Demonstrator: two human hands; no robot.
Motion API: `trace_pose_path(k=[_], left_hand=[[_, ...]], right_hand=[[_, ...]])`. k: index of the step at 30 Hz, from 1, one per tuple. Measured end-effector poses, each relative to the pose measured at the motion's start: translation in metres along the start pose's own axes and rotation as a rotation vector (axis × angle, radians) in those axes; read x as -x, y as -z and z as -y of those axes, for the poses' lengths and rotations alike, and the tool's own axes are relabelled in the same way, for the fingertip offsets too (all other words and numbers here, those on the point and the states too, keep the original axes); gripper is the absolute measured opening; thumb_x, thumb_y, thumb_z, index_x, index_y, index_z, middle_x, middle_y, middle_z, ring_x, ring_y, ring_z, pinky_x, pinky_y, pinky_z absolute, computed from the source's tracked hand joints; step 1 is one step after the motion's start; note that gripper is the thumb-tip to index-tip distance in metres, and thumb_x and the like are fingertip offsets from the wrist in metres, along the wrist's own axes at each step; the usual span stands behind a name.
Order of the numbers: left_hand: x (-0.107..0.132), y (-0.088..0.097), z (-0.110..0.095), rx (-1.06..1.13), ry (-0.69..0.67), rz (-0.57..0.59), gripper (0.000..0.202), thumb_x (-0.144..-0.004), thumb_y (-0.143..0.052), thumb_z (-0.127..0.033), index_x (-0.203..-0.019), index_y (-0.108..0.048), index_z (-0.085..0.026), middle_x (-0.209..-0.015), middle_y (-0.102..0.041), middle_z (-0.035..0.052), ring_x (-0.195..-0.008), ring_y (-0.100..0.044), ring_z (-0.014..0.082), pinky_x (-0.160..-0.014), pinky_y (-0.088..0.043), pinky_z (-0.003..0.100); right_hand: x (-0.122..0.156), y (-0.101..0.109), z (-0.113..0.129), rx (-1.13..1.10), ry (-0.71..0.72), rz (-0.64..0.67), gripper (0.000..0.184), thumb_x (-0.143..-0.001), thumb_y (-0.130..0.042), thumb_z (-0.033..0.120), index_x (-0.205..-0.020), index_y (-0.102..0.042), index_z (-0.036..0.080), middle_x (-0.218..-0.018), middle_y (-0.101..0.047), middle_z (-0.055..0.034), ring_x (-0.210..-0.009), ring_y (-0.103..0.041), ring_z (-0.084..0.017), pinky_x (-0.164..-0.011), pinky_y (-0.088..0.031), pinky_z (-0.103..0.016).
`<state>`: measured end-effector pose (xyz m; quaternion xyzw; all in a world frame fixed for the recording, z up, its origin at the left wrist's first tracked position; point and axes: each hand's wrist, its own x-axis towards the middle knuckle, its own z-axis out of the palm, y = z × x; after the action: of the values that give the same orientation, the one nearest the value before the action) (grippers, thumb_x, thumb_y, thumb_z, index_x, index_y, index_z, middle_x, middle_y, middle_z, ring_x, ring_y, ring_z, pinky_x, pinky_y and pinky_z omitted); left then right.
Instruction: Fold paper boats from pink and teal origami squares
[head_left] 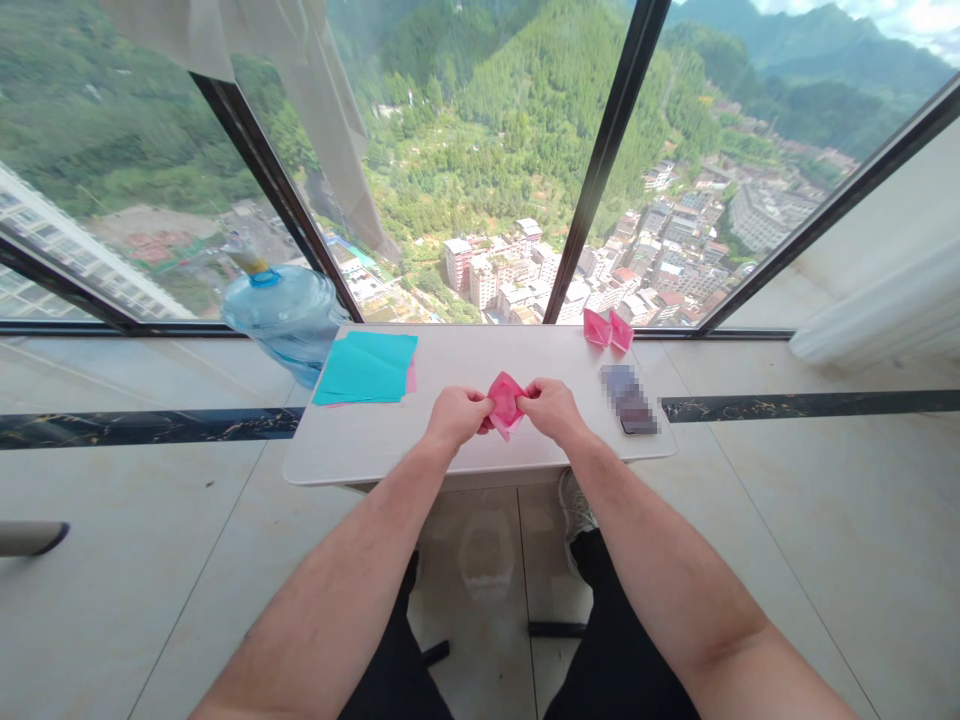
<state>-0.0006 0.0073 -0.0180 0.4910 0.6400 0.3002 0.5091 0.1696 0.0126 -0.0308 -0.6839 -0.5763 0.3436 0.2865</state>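
Two hands (pixel 456 415) (pixel 553 408) on opposite sides of one pink paper (pixel 506 392)

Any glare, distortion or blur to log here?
Head view: daylight pours through the windows, sky brightest at upper right; head view: window frames splay upward, wide-angle style; head view: phone-like object pixelated, pink paper in the hands fairly clear.

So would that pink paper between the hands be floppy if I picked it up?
The pink paper is probably light, since it looks thin. Its folded shape may make it slightly stiff, but thin sides could crumple.
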Motion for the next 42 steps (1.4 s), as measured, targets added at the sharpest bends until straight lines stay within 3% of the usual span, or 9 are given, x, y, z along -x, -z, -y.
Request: trace_pose_path(k=[3, 6, 16, 21, 27, 33, 42], left_hand=[[0.002, -0.002, -0.001, -0.259, -0.110, -0.098, 0.012, -0.071, -0.061, -0.023, -0.064, -0.069, -0.017, -0.056, -0.067, 0.0035, -0.060, -0.065, 0.0167, -0.060, -0.047, 0.026], [0.003, -0.005, -0.003, -0.385, -0.188, -0.151, 0.016, -0.074, -0.060, -0.026, -0.064, -0.070, -0.018, -0.062, -0.070, 0.0042, -0.066, -0.064, 0.0168, -0.063, -0.043, 0.026], [0.007, -0.010, 0.001, -0.498, -0.321, -0.168, 0.028, -0.082, -0.056, -0.033, -0.059, -0.063, -0.020, -0.059, -0.065, 0.0048, -0.059, -0.056, 0.0167, -0.058, -0.031, 0.029], [0.006, -0.010, 0.002, -0.487, -0.338, -0.237, 0.031, -0.087, -0.053, -0.035, -0.061, -0.063, -0.020, -0.061, -0.066, 0.0056, -0.060, -0.057, 0.0172, -0.059, -0.032, 0.028], [0.007, -0.010, -0.002, -0.469, -0.317, -0.204, 0.034, -0.089, -0.051, -0.033, -0.061, -0.066, -0.020, -0.062, -0.067, 0.0056, -0.062, -0.060, 0.0172, -0.059, -0.033, 0.027], [0.008, -0.002, -0.008, -0.372, -0.281, -0.032, 0.015, -0.074, -0.058, -0.019, -0.077, -0.073, -0.020, -0.066, -0.070, 0.0016, -0.066, -0.064, 0.0168, -0.063, -0.040, 0.024], [0.007, -0.006, -0.002, -0.518, -0.343, -0.118, 0.014, -0.074, -0.054, -0.015, -0.063, -0.060, -0.022, -0.067, -0.069, 0.0020, -0.068, -0.061, 0.0183, -0.061, -0.035, 0.026]], right_hand=[[0.003, -0.002, 0.004, 0.082, 0.046, -0.023, 0.011, -0.070, -0.061, 0.028, -0.062, -0.056, 0.021, -0.058, -0.058, 0.0042, -0.059, -0.052, -0.012, -0.055, -0.036, -0.024], [0.007, -0.005, 0.007, 0.132, 0.076, -0.041, 0.013, -0.073, -0.060, 0.026, -0.063, -0.053, 0.022, -0.059, -0.058, 0.0038, -0.058, -0.052, -0.012, -0.056, -0.034, -0.024], [0.018, -0.015, 0.010, 0.303, 0.226, -0.086, 0.011, -0.084, -0.054, 0.023, -0.073, -0.056, 0.022, -0.069, -0.064, -0.0017, -0.061, -0.048, -0.014, -0.059, -0.029, -0.027], [0.020, -0.015, 0.015, 0.333, 0.249, -0.080, 0.020, -0.088, -0.051, 0.020, -0.070, -0.059, 0.020, -0.072, -0.066, -0.0042, -0.064, -0.051, -0.015, -0.060, -0.029, -0.027], [0.018, -0.016, 0.013, 0.380, 0.285, -0.080, 0.026, -0.091, -0.049, 0.020, -0.069, -0.063, 0.019, -0.073, -0.066, -0.0056, -0.065, -0.052, -0.015, -0.063, -0.030, -0.028], [0.016, -0.017, 0.011, 0.409, 0.324, -0.091, 0.025, -0.091, -0.050, 0.019, -0.069, -0.063, 0.019, -0.073, -0.065, -0.0052, -0.065, -0.052, -0.015, -0.063, -0.031, -0.028], [0.026, -0.024, 0.014, 0.568, 0.390, -0.039, 0.021, -0.094, -0.050, 0.017, -0.084, -0.068, 0.018, -0.085, -0.067, -0.0071, -0.069, -0.057, -0.016, -0.065, -0.033, -0.029]])
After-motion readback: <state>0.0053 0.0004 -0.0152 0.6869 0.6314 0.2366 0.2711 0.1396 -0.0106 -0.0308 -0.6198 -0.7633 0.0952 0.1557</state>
